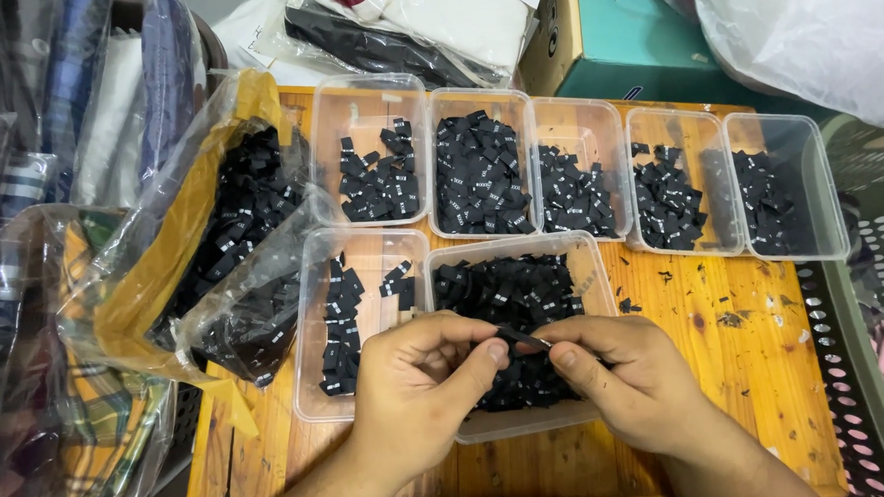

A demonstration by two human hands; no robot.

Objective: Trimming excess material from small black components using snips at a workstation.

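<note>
Both hands meet above the near edge of the wooden counter (745,364), over a clear plastic tub (582,272) heaped with small black fabric labels (508,290). The left hand (413,384) is curled, thumb pressed toward the forefinger, pinching one end of a single black label (521,338). The right hand (626,370) is likewise closed to a pinch on the other end of that label, thumb on top. The label hangs between the two sets of fingertips, just above the heap; whether it is one label or two stuck together is hard to say from here.

Just left of that tub sits another clear tub (311,324) holding a neat row of stacked labels. Along the far edge of the counter stands a row of five more clear tubs (575,113), each with a loose pile of black labels. At the counter's left edge lies a crumpled plastic bag with a yellow lining (165,280), spilling more black labels. Tiny black scraps are scattered over the bare wood toward the right edge. A perforated grey crate (864,359) stands beside the counter's right edge.
</note>
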